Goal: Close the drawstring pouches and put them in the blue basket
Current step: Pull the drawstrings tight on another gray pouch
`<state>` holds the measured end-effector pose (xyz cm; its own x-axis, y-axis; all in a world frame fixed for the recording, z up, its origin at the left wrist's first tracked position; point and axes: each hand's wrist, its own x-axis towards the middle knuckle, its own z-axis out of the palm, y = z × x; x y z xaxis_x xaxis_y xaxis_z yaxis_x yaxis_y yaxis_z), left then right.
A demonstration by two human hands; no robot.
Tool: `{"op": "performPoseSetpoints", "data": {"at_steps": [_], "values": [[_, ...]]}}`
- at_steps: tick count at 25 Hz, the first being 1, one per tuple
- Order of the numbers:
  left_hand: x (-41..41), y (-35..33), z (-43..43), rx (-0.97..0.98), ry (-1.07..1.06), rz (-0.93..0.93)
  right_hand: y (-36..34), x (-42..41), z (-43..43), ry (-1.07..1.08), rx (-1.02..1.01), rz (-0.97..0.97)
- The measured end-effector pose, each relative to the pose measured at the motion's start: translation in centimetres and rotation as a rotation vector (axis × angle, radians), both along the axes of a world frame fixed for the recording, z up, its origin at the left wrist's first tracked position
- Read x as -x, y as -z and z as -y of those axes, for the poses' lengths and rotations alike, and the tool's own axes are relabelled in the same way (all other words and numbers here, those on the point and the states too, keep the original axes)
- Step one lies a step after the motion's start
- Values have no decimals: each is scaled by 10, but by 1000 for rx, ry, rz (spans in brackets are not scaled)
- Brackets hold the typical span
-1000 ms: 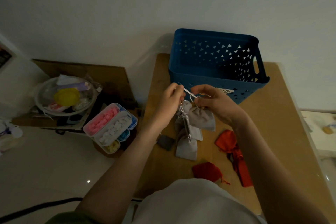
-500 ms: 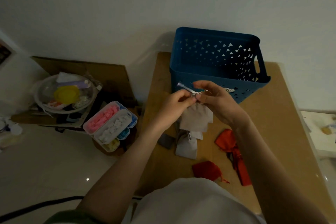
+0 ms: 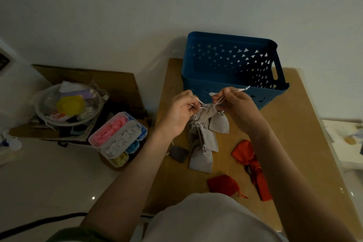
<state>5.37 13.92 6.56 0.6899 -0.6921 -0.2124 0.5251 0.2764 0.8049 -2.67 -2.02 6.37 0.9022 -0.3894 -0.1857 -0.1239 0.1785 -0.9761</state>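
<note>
Grey drawstring pouch (image 3: 211, 113) sits between both hands, just in front of the near wall of the blue basket (image 3: 231, 37) and over the wooden table (image 3: 298, 127). Its top is bunched, though whether the mouth is drawn fully tight cannot be told, nor whether its lower end touches the pouches beneath. The left hand (image 3: 179, 113) pinches one side of the white drawstring (image 3: 198, 102) in curled fingers. The right hand (image 3: 238, 107) pinches the other side, with a loose end poking out past its knuckles toward the basket. The basket stands at the table's far edge, close to the wall. Under the hands a cluster of grey pouches (image 3: 202, 158) lies on the table, with a dark grey pouch (image 3: 179, 154) just left of it. Two red pouches lie to the right, one (image 3: 223, 182) near the person's chest and a longer one (image 3: 254, 163) beyond it. Left of the table are a compartment box (image 3: 117, 137) of pink, white, blue and yellow pieces and a clear bowl (image 3: 68, 104) holding a yellow lid.
</note>
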Motion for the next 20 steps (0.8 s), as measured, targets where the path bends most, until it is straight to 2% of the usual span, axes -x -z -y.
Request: {"op": "performPoseSetpoints", "data": {"at_steps": [4, 8, 12, 15, 17, 20], "values": [[-1, -3, 3, -137, -128, -82, 3, 0, -3, 16, -14, 21], [-3, 0, -2, -91, -176, -170, 8, -1, -1, 70, -59, -2], [-6, 3, -6, 56, -68, -360, 12, 1, 0, 74, -58, -22], [-5, 4, -5, 95, -81, -437, 17, 1, 0, 60, -64, -7], [-5, 4, -1, 69, -118, -418, 22, 1, 3, 40, -49, -1], [-2, 3, 2, -158, -45, -206, 26, 0, 4, 28, -52, -21]]}}
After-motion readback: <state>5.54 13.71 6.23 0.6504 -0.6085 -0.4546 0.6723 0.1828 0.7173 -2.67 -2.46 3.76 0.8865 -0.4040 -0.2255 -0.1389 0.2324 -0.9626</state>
